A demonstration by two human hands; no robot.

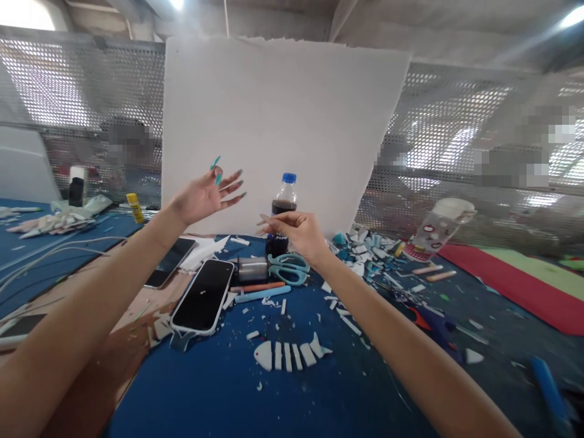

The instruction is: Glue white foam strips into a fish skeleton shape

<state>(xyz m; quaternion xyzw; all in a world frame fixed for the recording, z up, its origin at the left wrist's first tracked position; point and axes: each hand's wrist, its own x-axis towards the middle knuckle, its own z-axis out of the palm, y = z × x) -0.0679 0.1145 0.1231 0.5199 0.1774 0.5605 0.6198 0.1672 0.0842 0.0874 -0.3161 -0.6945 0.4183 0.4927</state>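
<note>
White fish pieces (286, 356) lie near you on the blue bench (182, 389). Your left hand (198, 198) spreads its grip wide; your right hand (302, 232) bunches before the far bottle (283, 205), and I cannot tell if it's closed.

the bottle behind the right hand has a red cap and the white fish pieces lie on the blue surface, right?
The cap is blue, not red, as the head view shows; the bottle is behind the right hand, and the white fish pieces lie on the blue surface.
</note>
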